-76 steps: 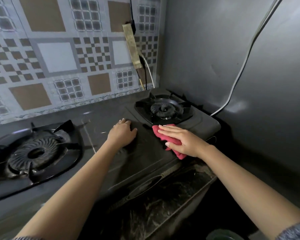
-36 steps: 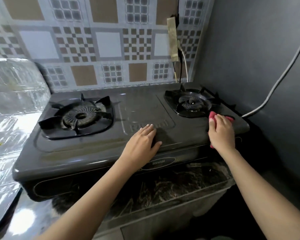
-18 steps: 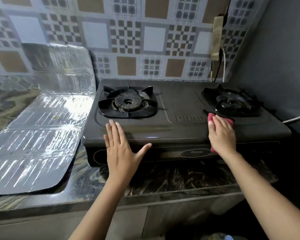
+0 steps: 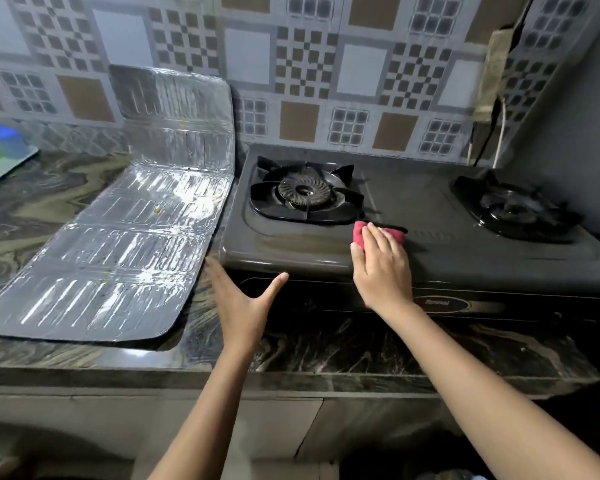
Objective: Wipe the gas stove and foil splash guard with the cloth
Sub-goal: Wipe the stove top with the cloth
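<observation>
Right hand (image 4: 381,265) flat on red cloth (image 4: 360,233) on stove (image 4: 430,216) top beside left burner (image 4: 303,194), left hand (image 4: 243,303) open with fingers spread at stove's front left corner, foil guard (image 4: 129,237) lying on marbled surface (image 4: 361,348) left of stove

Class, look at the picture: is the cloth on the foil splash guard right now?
No, the right hand presses the cloth on the stove, beside the left burner.

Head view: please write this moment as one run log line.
right hand: presses red cloth on gas stove | left hand: open, empty | foil splash guard: flat on counter
</observation>
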`<state>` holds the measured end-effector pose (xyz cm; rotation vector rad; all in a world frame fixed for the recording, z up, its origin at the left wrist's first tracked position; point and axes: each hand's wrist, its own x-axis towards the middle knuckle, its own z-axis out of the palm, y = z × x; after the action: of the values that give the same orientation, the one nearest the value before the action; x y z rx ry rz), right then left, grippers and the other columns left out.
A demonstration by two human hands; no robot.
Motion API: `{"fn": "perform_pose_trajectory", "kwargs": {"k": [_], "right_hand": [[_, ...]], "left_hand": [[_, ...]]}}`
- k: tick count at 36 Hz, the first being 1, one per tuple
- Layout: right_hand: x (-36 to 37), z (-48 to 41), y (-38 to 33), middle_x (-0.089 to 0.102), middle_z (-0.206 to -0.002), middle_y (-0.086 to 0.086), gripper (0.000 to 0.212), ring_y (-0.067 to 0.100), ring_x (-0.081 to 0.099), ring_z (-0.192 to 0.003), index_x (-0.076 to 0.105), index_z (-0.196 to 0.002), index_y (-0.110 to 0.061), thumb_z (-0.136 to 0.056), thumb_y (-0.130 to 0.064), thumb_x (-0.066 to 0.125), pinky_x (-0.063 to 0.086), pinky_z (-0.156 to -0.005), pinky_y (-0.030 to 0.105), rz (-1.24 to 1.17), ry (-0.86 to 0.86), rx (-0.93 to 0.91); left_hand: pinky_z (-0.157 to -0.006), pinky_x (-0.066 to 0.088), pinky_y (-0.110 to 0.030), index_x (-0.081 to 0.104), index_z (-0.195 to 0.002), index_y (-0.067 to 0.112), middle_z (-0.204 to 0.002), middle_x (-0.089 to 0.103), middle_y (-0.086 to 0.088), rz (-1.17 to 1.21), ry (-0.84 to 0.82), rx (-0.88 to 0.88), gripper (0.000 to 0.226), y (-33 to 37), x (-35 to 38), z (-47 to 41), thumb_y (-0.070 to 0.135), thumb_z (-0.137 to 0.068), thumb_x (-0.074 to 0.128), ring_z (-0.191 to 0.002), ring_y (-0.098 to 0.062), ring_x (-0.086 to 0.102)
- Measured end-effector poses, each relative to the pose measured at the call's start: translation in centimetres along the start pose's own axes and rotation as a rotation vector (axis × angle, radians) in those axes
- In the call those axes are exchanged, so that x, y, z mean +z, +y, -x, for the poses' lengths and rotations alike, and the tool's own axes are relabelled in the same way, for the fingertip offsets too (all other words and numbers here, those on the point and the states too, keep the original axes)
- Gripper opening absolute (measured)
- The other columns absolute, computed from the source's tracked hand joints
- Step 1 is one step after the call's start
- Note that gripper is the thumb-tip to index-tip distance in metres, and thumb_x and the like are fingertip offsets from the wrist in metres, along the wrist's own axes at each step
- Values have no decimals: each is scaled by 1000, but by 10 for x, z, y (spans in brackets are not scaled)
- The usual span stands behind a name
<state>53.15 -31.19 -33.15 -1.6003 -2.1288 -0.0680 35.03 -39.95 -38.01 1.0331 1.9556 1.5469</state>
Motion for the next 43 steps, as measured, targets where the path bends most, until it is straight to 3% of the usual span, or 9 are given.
{"fn": "perform_pose_trajectory", "kwargs": {"k": [6,13,16,22,29,35,39,43], "right_hand": [[5,2,-36,42,-145,9,76,23,35,-136,41,-138,-6,-85,-49,8,18,-114,33,-7,-43,-102],[12,0,-74,35,-150,6,65,22,28,-139,33,-142,-9,-91,-46,17,16,-115,36,-18,-121,-213],[16,-3,-88,34,-150,7,75,22,28,-140,32,-142,-9,-85,-51,6,16,-115,35,-15,-137,-270],[22,-13,-105,31,-151,6,67,21,25,-141,30,-143,-9,-89,-47,18,15,-115,34,-53,-194,-358],[26,-30,-123,24,-154,4,56,18,17,-143,25,-145,-10,-97,-39,32,8,-116,31,-61,-299,-467],[25,-34,-130,19,-156,5,57,20,12,-144,21,-146,-9,-98,-38,31,5,-116,32,-56,-362,-571],[25,-32,-127,20,-155,4,57,19,13,-144,21,-146,-10,-98,-38,32,4,-116,31,-18,-339,-690],[24,-30,-123,25,-154,6,58,21,20,-142,26,-145,-10,-96,-41,32,10,-116,32,25,-313,-816]], "left_hand": [[-117,12,-27,3,-149,27,-157,13,7,164,-11,6,106,-18,-8,-5,47,-72,73,-143,-4,12],[-112,16,-20,11,-149,26,-156,18,9,209,-70,9,93,-29,-12,-8,35,-78,71,-140,1,17],[-115,20,-25,15,-148,27,-154,24,8,250,-88,-7,89,-34,-14,-9,32,-79,71,-139,0,23],[-98,23,4,20,-147,21,-144,30,19,289,-101,-9,83,-38,-15,-12,21,-81,69,-128,15,29],[-89,20,11,20,-146,20,-137,25,23,291,-110,-24,77,-40,-16,-12,15,-84,65,-125,14,25],[-85,20,13,20,-146,21,-134,24,25,293,-121,-33,74,-43,-16,-11,14,-86,63,-125,12,23],[-90,20,11,22,-145,21,-137,25,23,302,-120,-37,74,-45,-17,-11,14,-85,64,-127,11,24],[-107,19,-10,22,-146,19,-138,27,18,295,-133,-32,73,-44,-19,-12,14,-86,63,-131,5,22]]}}
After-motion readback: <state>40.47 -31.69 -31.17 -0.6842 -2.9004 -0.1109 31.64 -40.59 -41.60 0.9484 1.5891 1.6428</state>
